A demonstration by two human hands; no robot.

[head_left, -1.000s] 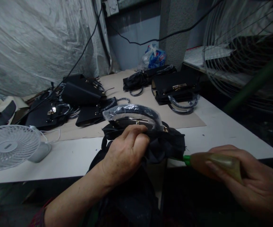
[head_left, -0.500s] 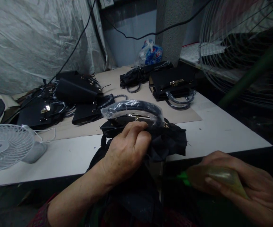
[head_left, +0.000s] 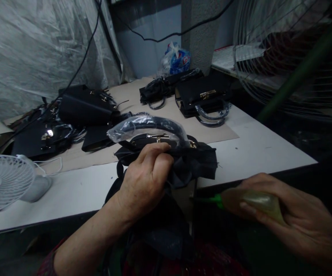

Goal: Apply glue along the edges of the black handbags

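My left hand (head_left: 145, 180) is closed around the top of a black handbag (head_left: 166, 153) at the table's near edge, pinching its dark fabric lining. The bag's curved handle (head_left: 151, 124) is wrapped in clear plastic and arches above my fingers. A gold clasp shows just under the handle. My right hand (head_left: 292, 218) grips a soft yellowish squeeze bottle (head_left: 252, 201) with a green nozzle that points left toward the bag. The nozzle tip sits a little apart from the lining.
Several more black handbags (head_left: 203, 96) lie on a brown sheet across the white table (head_left: 258, 145). A small white desk fan (head_left: 1, 184) stands at the left. A large wire fan guard (head_left: 286, 57) fills the upper right. Plastic sheeting hangs behind.
My right hand with the bottle has dropped lower and drawn slightly away from the bag. My left hand keeps the same grip. The view has shifted, sliding the scene left.
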